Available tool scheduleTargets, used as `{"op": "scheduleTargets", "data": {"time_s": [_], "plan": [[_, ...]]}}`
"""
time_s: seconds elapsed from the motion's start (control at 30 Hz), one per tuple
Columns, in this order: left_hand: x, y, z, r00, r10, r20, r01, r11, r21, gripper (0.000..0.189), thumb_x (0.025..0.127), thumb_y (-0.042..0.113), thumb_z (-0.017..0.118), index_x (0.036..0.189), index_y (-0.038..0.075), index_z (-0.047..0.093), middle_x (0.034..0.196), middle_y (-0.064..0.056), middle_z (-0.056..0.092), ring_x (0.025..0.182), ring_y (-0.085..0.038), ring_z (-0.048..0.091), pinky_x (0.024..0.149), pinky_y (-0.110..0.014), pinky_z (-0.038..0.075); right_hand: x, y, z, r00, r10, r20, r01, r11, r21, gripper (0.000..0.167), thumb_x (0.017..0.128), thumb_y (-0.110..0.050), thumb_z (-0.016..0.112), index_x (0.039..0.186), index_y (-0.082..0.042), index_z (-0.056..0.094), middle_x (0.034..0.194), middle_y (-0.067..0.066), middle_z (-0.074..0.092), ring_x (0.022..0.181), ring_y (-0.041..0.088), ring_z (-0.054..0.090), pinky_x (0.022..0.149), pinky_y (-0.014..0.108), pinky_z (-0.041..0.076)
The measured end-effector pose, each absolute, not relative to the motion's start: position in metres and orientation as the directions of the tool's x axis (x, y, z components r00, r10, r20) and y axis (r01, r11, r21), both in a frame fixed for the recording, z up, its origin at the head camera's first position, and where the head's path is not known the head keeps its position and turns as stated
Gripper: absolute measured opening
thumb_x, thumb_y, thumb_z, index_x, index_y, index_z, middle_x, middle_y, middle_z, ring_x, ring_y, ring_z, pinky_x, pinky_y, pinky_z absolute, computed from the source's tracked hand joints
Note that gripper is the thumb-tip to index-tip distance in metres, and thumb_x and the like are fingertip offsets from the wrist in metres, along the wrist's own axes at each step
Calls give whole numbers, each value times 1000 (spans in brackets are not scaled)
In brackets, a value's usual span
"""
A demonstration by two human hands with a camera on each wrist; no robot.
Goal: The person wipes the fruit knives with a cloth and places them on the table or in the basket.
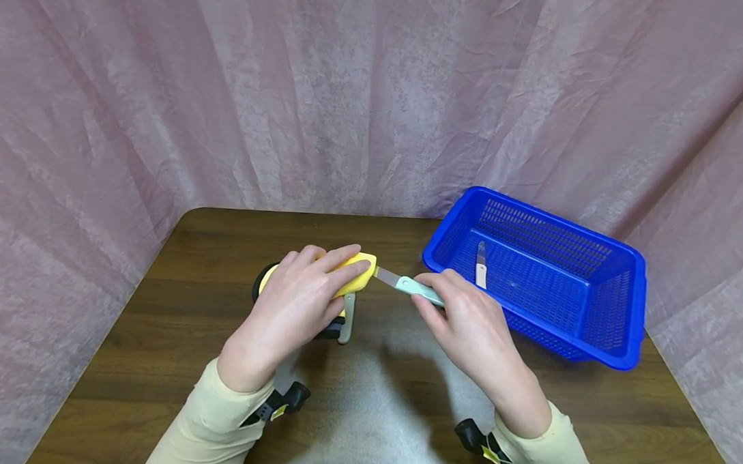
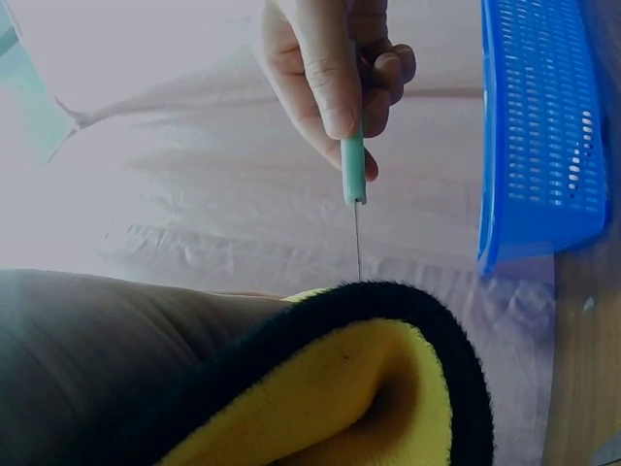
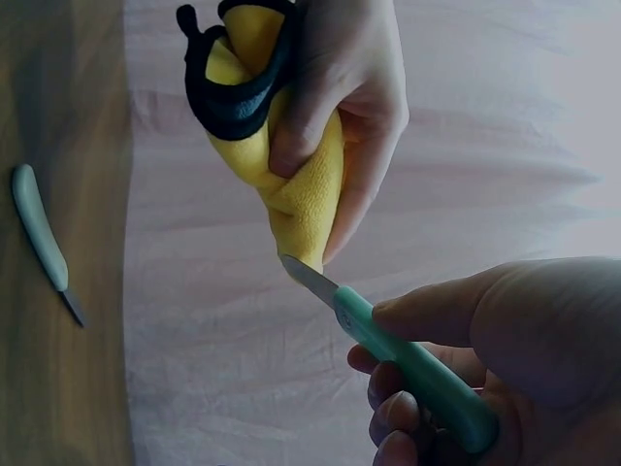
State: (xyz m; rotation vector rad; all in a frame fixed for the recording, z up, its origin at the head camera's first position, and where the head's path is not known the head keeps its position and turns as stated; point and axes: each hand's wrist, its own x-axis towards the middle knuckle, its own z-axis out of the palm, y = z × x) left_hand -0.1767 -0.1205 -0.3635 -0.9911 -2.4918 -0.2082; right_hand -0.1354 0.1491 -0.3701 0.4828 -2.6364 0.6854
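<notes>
My left hand [image 1: 295, 297] grips a bunched yellow cloth with black edging [image 3: 315, 184] above the table. In my right hand [image 1: 467, 317] is a knife with a mint-green handle [image 3: 412, 374], its blade pointing left toward the cloth. The blade's tip meets the end of the cloth in the right wrist view; in the head view the cloth hides the tip. Below and beside the left hand, a second knife with a grey-green handle [image 1: 347, 318] lies on the table. A third knife, pale-handled [image 1: 481, 265], lies inside the blue basket [image 1: 636, 303].
The basket stands at the right of the wooden table [image 1: 179, 280], close to the right hand. A pink curtain [image 1: 327, 101] hangs behind the table and around its sides. Wrist cameras are strapped to both forearms.
</notes>
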Motion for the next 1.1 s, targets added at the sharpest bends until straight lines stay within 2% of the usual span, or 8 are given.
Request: {"op": "scheduleTargets", "data": {"time_s": [0.8, 1.1], "plan": [[-183, -134, -361, -678, 571, 463, 654, 756, 24, 60, 85, 3, 83, 143, 18, 75, 152, -7, 67, 106, -36, 69, 86, -51, 56, -134, 151, -369, -870, -222, 440, -410, 821, -397, 16, 104, -24, 78, 119, -18, 82, 88, -8, 62, 70, 11, 52, 61, 38, 46], [-178, -130, -358, -645, 583, 495, 676, 737, 12, 58, 87, 7, 86, 143, 18, 75, 154, -7, 66, 107, -36, 69, 87, -50, 56, -134, 152, -369, -874, -219, 434, -405, 822, -400, 16, 104, -23, 79, 119, -19, 81, 88, -8, 62, 70, 11, 52, 61, 38, 46]]}}
